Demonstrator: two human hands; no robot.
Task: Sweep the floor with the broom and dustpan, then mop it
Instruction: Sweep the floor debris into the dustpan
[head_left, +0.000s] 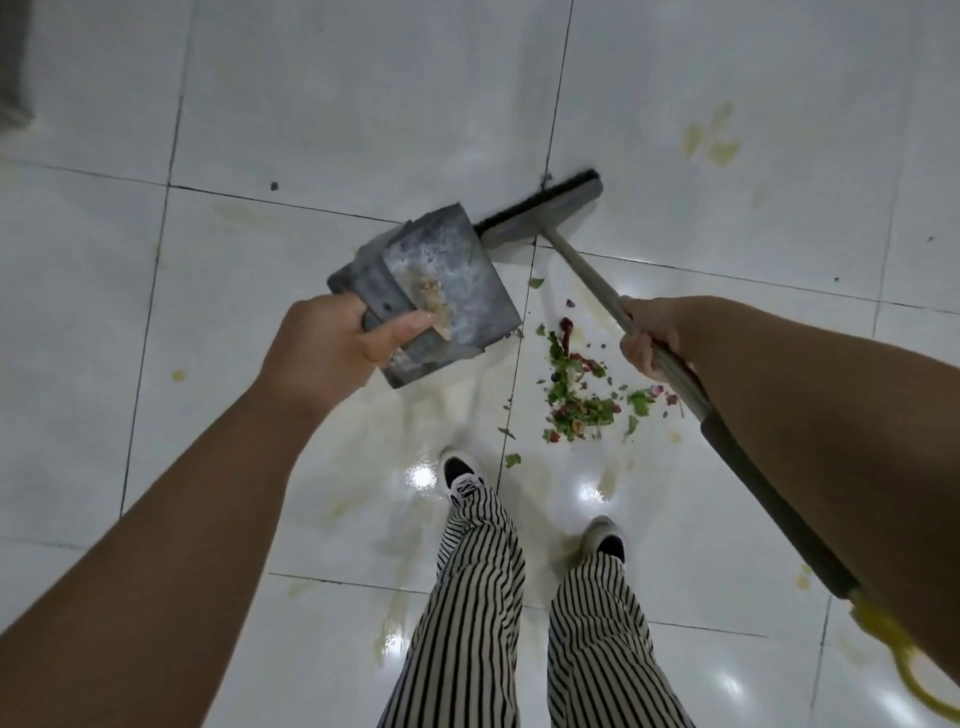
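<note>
My left hand (332, 348) grips the back edge of a grey dustpan (441, 280), held tilted above the white tiled floor (311, 130), with some brownish dirt stuck inside it. My right hand (649, 338) is closed around the grey handle of a broom (587, 270). The broom's flat grey head with black bristles (545, 210) rests on the floor just beyond the dustpan. A pile of green leaf bits and red scraps (582, 395) lies on the tiles between the dustpan and my right hand.
My legs in striped trousers and white shoes (467, 483) stand just behind the pile. Yellowish stains (711, 140) and wet smears mark several tiles. A dark speck (274, 186) lies far left. A yellow loop (904, 660) hangs from the broom handle's end.
</note>
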